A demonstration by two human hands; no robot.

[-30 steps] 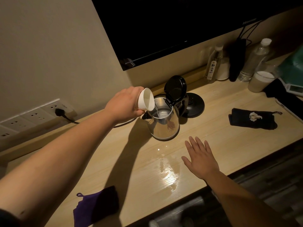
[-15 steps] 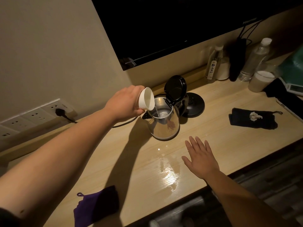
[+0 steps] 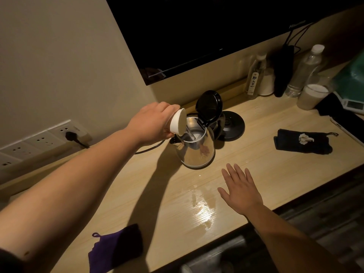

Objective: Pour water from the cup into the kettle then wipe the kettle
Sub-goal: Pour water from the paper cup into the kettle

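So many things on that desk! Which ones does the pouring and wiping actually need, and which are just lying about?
Needed:
white cup in the left hand, tipped over the kettle
purple cloth, perhaps for wiping

Lying about:
black cloth
kettle base
bottles
right hand, flat on the desk

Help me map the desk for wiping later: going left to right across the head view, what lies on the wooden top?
Purple cloth → kettle → kettle base → black cloth.
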